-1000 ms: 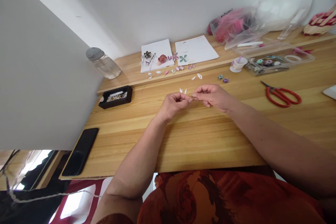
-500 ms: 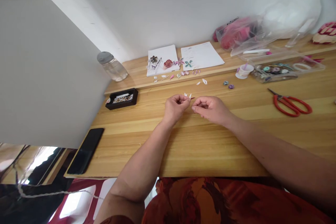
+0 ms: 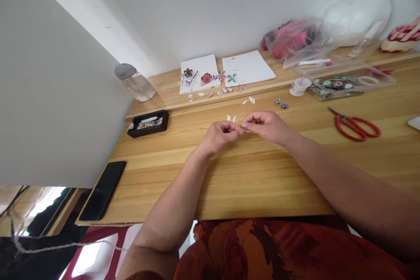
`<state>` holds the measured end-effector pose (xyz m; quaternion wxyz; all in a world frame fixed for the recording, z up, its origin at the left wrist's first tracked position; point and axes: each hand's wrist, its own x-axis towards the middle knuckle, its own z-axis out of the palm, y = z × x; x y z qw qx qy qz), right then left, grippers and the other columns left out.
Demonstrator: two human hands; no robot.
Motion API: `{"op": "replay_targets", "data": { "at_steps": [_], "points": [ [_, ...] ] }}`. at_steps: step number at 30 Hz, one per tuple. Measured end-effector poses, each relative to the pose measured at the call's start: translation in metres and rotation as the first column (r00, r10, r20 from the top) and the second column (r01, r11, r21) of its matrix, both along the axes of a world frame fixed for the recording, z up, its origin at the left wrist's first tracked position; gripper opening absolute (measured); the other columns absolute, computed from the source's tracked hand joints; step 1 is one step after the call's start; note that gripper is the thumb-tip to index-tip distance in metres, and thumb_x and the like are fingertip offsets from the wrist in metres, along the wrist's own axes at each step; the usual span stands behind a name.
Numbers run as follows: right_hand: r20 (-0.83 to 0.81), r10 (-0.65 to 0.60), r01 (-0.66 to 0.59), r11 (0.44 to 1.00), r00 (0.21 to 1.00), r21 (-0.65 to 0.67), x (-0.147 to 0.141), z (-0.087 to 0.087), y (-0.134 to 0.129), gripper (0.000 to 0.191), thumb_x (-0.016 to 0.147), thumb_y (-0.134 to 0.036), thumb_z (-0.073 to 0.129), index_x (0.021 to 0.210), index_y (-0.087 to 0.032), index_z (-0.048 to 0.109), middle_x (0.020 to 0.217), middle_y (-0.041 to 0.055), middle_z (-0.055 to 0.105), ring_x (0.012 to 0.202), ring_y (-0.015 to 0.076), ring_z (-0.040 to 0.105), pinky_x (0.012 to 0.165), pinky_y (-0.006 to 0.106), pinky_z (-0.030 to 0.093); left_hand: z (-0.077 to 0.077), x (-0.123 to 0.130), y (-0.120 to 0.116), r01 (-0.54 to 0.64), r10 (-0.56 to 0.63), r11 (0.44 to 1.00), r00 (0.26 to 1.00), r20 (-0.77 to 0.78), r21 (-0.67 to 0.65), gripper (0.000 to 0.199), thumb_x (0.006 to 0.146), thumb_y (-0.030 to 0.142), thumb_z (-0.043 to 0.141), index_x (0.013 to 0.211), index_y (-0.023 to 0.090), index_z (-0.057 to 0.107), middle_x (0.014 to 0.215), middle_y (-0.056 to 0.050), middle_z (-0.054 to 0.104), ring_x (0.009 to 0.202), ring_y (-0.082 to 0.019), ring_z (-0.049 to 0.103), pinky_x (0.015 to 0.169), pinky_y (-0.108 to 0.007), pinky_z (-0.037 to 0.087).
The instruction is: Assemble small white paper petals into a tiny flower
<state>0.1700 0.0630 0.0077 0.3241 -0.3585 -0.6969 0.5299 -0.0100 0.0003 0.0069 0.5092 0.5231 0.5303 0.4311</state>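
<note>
Over the middle of the wooden table, my left hand [image 3: 223, 136] and my right hand [image 3: 265, 126] meet fingertip to fingertip. Both are closed in a pinch. A thin strand-like piece [image 3: 250, 131] shows at the fingertips; it is too small to name and the fingers mostly cover it. Just behind my left hand lie small white petal-shaped pieces [image 3: 229, 118]. Farther back are more white petal pieces [image 3: 252, 100], and to the right of them a teal bead-like piece [image 3: 278, 101] and a purple one [image 3: 284, 106].
Red-handled scissors [image 3: 356, 127] lie at right, near a clear box of trinkets [image 3: 354, 85] and a small white spool [image 3: 299, 86]. Paper sheets [image 3: 251, 68] with wire flowers [image 3: 206, 78] rest on the back ledge. At left are a bottle [image 3: 136, 83], a black tray [image 3: 148, 130] and a phone [image 3: 103, 190].
My hands have come together, the right moving left to meet the left. The red tip seen earlier at my left fingertips is now mostly covered. The view has shifted slightly.
</note>
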Motion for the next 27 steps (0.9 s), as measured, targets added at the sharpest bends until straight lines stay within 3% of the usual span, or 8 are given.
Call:
{"op": "replay_targets", "data": {
  "at_steps": [3,6,11,15,18,22,24,27],
  "points": [
    [-0.043,-0.023,0.015,0.984,0.999,-0.175,-0.004,0.000,-0.002,0.032,0.067,-0.048,0.076,0.072,-0.018,0.063,0.060,-0.0030,0.053,0.052,0.0086,0.037,0.050,0.026,0.028,-0.001,0.001,0.002,-0.043,0.044,0.999,0.990,0.133,-0.010,0.033,0.065,0.043,0.080,0.075,0.013,0.068,0.058,0.005,0.050,0.051,-0.004,0.032,0.052,-0.023,0.024],
    [-0.041,-0.025,0.014,0.972,0.999,-0.233,-0.007,-0.003,-0.007,0.032,0.066,-0.047,0.076,0.072,-0.019,0.061,0.056,-0.0056,0.047,0.050,0.0080,0.034,0.048,0.025,0.024,-0.006,0.001,0.006,-0.161,0.156,0.987,0.964,0.213,0.005,0.037,0.062,0.045,0.082,0.074,0.014,0.067,0.060,0.005,0.051,0.050,-0.004,0.031,0.052,-0.023,0.024],
    [0.077,0.016,-0.014,0.999,0.997,-0.033,-0.009,-0.008,-0.013,0.022,0.076,-0.040,0.067,0.071,-0.019,0.062,0.057,-0.0042,0.048,0.052,0.0094,0.038,0.050,0.026,0.027,-0.013,0.000,0.010,-0.314,0.304,0.947,0.945,0.124,0.072,0.034,0.067,0.044,0.079,0.077,0.014,0.069,0.064,0.003,0.056,0.054,-0.006,0.038,0.054,-0.022,0.029],
    [0.130,-0.009,-0.011,0.988,0.991,0.151,-0.008,-0.003,-0.017,0.017,0.079,-0.035,0.064,0.074,-0.019,0.067,0.063,-0.0018,0.054,0.057,0.0113,0.043,0.054,0.026,0.032,-0.013,-0.001,0.010,-0.327,0.340,0.932,0.938,-0.065,0.157,0.022,0.068,0.033,0.075,0.074,0.013,0.069,0.062,0.003,0.055,0.055,-0.007,0.041,0.054,-0.022,0.030],
    [0.149,-0.060,0.024,0.972,0.987,0.235,-0.005,0.002,-0.019,0.017,0.080,-0.034,0.063,0.075,-0.020,0.068,0.062,-0.0015,0.054,0.058,0.0123,0.044,0.054,0.027,0.033,-0.013,-0.001,0.009,-0.277,0.308,0.942,0.938,-0.160,0.192,0.016,0.068,0.029,0.071,0.071,0.014,0.067,0.060,0.003,0.054,0.054,-0.007,0.041,0.054,-0.022,0.029],
    [0.130,-0.090,0.053,0.964,0.987,0.262,0.000,0.003,-0.012,0.016,0.081,-0.035,0.064,0.076,-0.020,0.067,0.062,-0.0016,0.054,0.056,0.0121,0.043,0.054,0.027,0.033,-0.012,0.000,0.006,-0.098,0.137,0.981,0.961,-0.239,0.169,0.015,0.070,0.029,0.070,0.072,0.014,0.068,0.061,0.002,0.056,0.055,-0.008,0.041,0.053,-0.022,0.029],
    [0.099,-0.078,0.053,0.972,0.992,0.230,0.002,0.000,-0.005,0.019,0.081,-0.038,0.065,0.076,-0.020,0.066,0.066,-0.0008,0.057,0.058,0.0123,0.044,0.055,0.027,0.033,-0.009,0.001,0.004,-0.022,0.050,0.991,0.977,-0.205,0.133,0.017,0.071,0.030,0.070,0.074,0.013,0.069,0.062,0.002,0.056,0.055,-0.007,0.040,0.053,-0.022,0.028],
    [0.036,-0.050,0.045,0.992,0.998,0.121,0.004,-0.006,0.004,0.026,0.078,-0.045,0.067,0.074,-0.019,0.065,0.068,0.0007,0.060,0.063,0.0141,0.049,0.058,0.027,0.038,-0.004,0.002,0.001,0.013,-0.011,0.995,1.000,-0.021,0.096,0.024,0.072,0.036,0.074,0.076,0.013,0.069,0.065,0.002,0.057,0.057,-0.007,0.041,0.055,-0.022,0.030]
  ]
}}
